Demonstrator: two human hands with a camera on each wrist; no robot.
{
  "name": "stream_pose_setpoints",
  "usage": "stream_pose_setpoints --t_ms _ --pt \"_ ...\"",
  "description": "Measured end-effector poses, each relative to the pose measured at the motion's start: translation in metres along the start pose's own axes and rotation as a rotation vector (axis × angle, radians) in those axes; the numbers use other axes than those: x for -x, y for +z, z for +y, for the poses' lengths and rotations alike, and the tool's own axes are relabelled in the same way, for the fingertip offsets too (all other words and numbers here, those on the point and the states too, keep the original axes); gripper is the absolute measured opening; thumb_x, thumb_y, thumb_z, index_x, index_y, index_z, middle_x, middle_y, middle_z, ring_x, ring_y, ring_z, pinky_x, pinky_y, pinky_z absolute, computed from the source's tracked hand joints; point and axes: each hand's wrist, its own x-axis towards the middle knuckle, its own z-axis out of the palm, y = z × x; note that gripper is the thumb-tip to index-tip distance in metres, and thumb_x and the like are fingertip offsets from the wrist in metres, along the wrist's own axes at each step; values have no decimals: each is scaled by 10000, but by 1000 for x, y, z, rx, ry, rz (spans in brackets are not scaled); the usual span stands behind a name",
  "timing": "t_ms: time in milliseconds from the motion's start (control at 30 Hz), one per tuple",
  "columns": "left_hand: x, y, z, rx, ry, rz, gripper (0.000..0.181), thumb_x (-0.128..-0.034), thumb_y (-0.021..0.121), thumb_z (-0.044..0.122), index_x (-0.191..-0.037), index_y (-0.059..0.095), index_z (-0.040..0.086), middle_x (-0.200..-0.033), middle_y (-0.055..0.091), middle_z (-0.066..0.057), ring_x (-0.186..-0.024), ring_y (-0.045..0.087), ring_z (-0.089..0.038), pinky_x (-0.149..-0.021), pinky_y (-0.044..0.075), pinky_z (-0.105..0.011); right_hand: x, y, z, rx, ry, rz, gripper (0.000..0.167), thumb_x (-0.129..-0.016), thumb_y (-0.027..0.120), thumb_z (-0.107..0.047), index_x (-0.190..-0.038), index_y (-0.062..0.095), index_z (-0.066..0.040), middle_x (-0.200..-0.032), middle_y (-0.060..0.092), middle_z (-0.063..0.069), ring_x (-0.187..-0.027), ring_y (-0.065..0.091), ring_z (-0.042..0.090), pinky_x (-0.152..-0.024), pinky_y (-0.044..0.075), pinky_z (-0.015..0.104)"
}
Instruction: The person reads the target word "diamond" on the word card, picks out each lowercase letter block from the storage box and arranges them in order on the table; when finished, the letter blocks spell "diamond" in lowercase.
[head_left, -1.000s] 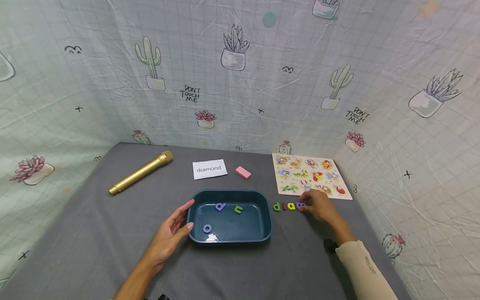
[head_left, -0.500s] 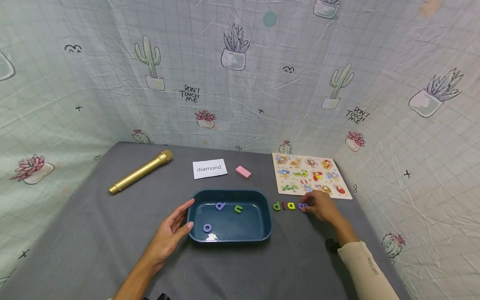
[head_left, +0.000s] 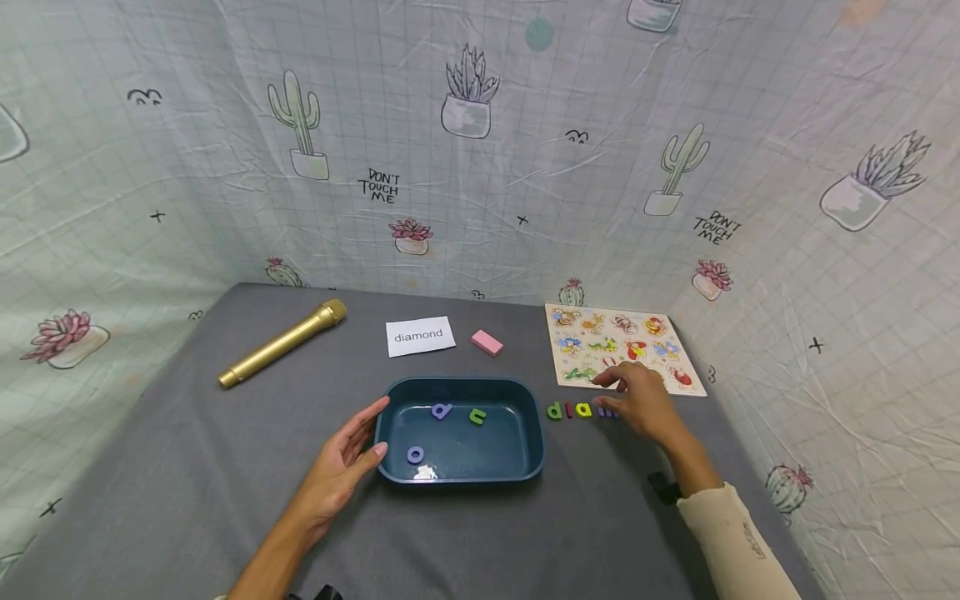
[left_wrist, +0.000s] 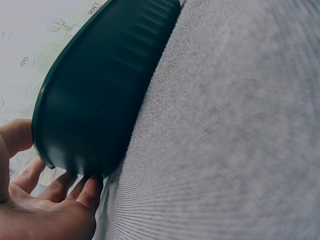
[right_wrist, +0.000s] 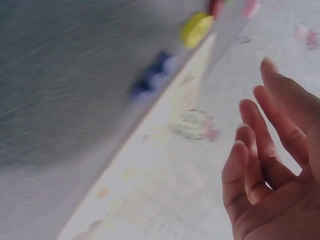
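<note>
My left hand [head_left: 333, 479] rests against the left end of a dark teal tray [head_left: 459, 477], thumb at its rim; in the left wrist view the fingers touch the tray's end wall [left_wrist: 95, 95]. Inside lie a purple letter [head_left: 441, 412], a green "n" [head_left: 477, 417] and a purple "o" [head_left: 416, 455]. Right of the tray a row of letters stands: green "d" [head_left: 554, 411], red "i" [head_left: 568, 410], yellow "a" [head_left: 583, 410] and purple "m" [head_left: 606, 412]. Just above the "m" is my right hand [head_left: 643, 404], partly covering it; the right wrist view shows its fingers apart from the letters, holding nothing.
A card reading "diamond" [head_left: 421, 337] and a pink block [head_left: 487, 342] lie behind the tray. At the back left is a gold microphone [head_left: 283, 343]. A wooden insect puzzle board [head_left: 561, 358] sits behind the letter row, partly under my right hand.
The purple "m" shifted slightly right under my right fingers. My right hand then let go of it and rose a little, fingers spreading. My left hand stayed at the tray.
</note>
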Motion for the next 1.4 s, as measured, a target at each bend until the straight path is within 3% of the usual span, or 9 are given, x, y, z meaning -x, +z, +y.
stream_pose_setpoints --t_ms 267,467,633,1000,1400 --pt "1 -1 -2 14 25 -3 639 -1072 631 112 -1654 373 163 -1751 300 -54 -1637 220 -328 -1130 326 -36 -2 -11 -56 -43 -71 80 268 -851 902 -134 -1101 815 -92 -1082 763 76 -964 643 276 -800 525 405" --pt "1 0 -3 11 32 -5 642 -1073 628 108 -1658 364 144 -1750 301 -60 -1634 223 -338 -1132 329 -41 -2 -5 -86 -94 -188 159 247 -830 920 -134 -1059 828 -134 -1028 756 16 -935 615 200 -719 543 308" --pt "1 0 -3 3 24 -3 647 -1075 629 121 -1661 355 134 -1752 295 -52 -1642 210 -329 -1128 317 -32 -3 3 -108 -126 -267 185 243 -823 927 -138 -1043 825 -145 -993 754 0 -884 580 171 -685 523 301" --pt "1 -1 -3 -2 13 3 635 -1076 632 134 -1655 375 174 -1752 297 -39 -1644 213 -317 -1118 313 -22 0 30 -147 -164 -290 112 240 -846 915 -195 -1067 824 -170 -970 731 -39 -920 584 136 -707 506 235" --pt "1 -1 -3 1 13 0 638 -1077 627 124 -1658 369 173 -1754 294 -53 -1637 223 -341 -1107 332 -24 -5 66 -173 -332 -336 -7 271 -857 905 -161 -1113 817 -147 -1013 757 -38 -946 607 163 -740 543 245"
